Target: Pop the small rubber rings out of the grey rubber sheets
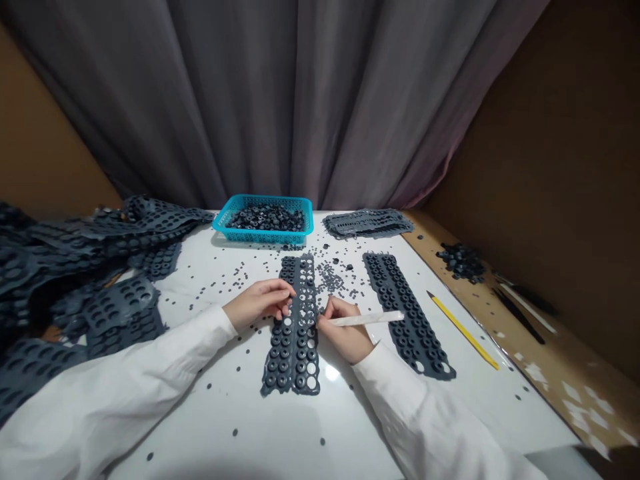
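A dark rubber sheet (295, 347) with rows of ring-shaped parts lies lengthwise in front of me; several round holes in its right half show white. My left hand (260, 303) is closed at the sheet's left edge, its curled fingertips on the moulded rings. At the right edge, my right hand (347, 330) grips a white pen-like stick (373, 319), whose tip is hidden by the fingers. Small dark discs (330, 277) are scattered between this sheet and a second ringed sheet (407, 313) further right.
A blue basket (227, 233) of small black rings stands at the back. Moulded sheets are heaped on the left (120, 300), and a flat stack (367, 223) lies back right. A yellow pencil (463, 330), a pile of black pieces (463, 262) and a dark tool (520, 317) lie right.
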The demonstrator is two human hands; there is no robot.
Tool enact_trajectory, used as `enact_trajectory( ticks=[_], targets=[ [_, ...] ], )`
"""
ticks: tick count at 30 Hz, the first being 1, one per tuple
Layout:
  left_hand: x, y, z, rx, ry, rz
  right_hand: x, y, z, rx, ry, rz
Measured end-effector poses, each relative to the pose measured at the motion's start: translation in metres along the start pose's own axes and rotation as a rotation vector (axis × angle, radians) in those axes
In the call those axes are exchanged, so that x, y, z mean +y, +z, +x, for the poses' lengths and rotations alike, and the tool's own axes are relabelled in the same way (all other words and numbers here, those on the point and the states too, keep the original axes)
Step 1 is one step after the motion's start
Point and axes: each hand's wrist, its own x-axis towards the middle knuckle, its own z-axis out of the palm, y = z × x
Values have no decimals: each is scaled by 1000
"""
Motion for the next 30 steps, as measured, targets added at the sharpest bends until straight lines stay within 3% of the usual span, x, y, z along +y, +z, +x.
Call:
enact_trajectory(
  ticks=[4, 7, 9, 12, 14, 17, 25, 30],
  targets=[
    [-3, 9, 0, -23, -190, -411, -1, 0, -6, -19, 16, -8],
    [-2, 16, 8, -45, -193, -416, -3, 1, -7, -28, 24, -4],
    [-1, 19, 12, -47, -123, -227, -6, 1, -7, -32, 30, -9],
    [-3, 22, 14, -79, 100, 352, -8, 0, -7, -42, 26, -15],
    [-5, 22, 14, -169, 286, 729, -7, 0, -7, -43, 9, -26],
    [-8, 20, 14, -334, 468, 1043, -5, 0, -8, -45, -13, -59],
    [-2, 20, 18, -542, 589, 1288, -5, 1, -8, -53, -17, -109],
    [-12, 17, 17, -484, 646, 1292, -6, 1, -7, -52, -26, -122]
  ],
)
